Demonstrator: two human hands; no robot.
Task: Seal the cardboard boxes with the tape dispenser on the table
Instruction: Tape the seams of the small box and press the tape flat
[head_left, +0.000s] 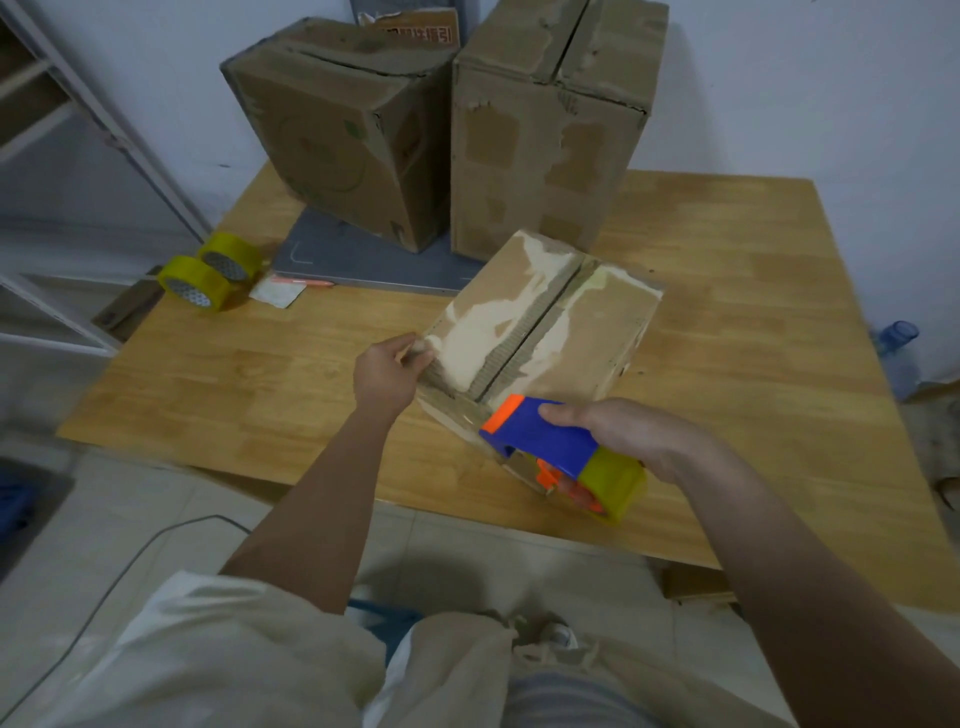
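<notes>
A small cardboard box (545, 317) lies near the front of the wooden table (753, 312), its top flaps closed with a bare seam down the middle. My left hand (389, 371) grips the box's near left corner. My right hand (618, 434) holds a blue and orange tape dispenser (550, 441) loaded with a yellowish tape roll, its orange front pressed against the box's near face below the seam. Two taller cardboard boxes (343, 130) (545, 130) stand at the back of the table, both with unsealed top seams.
Two spare yellow tape rolls (208, 270) lie at the table's left edge beside a slip of paper and a pen (306, 282). A grey board (363, 260) sits under the back left box. A white metal rack (78, 156) stands left; a cable (130, 561) crosses the tiled floor.
</notes>
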